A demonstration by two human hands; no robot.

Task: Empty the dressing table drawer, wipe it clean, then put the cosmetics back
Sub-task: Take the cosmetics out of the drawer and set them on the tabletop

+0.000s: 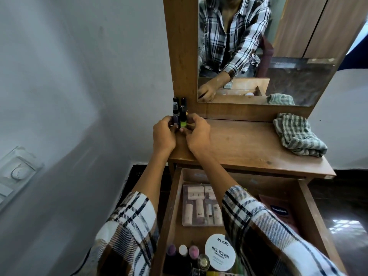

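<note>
Small bottles (180, 114) clustered upright at the back-left corner of the tabletop (249, 144), against the mirror frame (182, 56). Dark caps; one has a clear spray top, one a green lower body, one looks purple. Exact count unclear, hands cover the bases.

Left hand (164, 134) cupped round the cluster from the left, fingers curled on the bottles. Right hand (197, 132) does the same from the right, fingertips on the green one.

Drawer (171, 206) below is pulled open and not emptied: clear case of pinkish tubes (197, 206), white round Zudio nail polish wipes tub (220, 251), Vaseline pouch (278, 211), several small bottles at front-left (183, 251). Both forearms cross over the drawer and hide part of its contents.

Checked cloth (298, 134) bunched at the right end of the tabletop, well apart from the bottles. Mirror (258, 46) reflects the person's plaid shirt and the cloth.
</note>
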